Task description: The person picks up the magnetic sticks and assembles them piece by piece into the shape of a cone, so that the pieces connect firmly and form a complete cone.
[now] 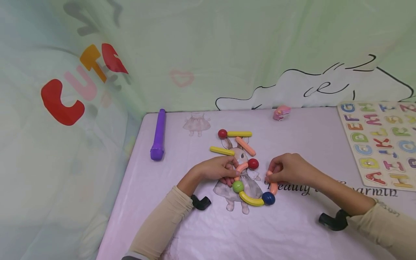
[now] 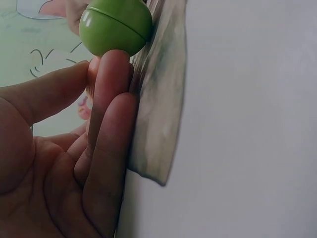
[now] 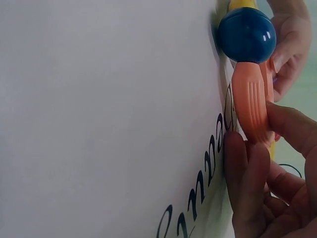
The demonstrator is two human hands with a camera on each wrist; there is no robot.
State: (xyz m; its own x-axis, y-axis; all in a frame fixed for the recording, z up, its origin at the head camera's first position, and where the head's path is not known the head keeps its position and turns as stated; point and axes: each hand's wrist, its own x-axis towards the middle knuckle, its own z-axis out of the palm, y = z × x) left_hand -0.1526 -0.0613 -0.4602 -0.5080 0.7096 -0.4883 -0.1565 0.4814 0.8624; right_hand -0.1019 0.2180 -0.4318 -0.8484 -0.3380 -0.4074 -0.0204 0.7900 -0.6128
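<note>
Pale lilac tabletop (image 1: 191, 231), green curtain (image 1: 211, 47) behind. Left hand (image 1: 219, 169) pinches curved orange stick (image 1: 242, 167) just beyond green ball (image 1: 238, 186); red ball (image 1: 253, 164) on that stick's far end. Right hand (image 1: 290, 169) pinches second orange stick (image 1: 274, 187), right of green ball. That stick meets blue ball (image 1: 268, 198); curved yellow stick (image 1: 251, 199) links blue to green ball. Probably best: light fingertip pinch, chain kept low, left side steady while right moves, no sideways tug on joints.
</note>
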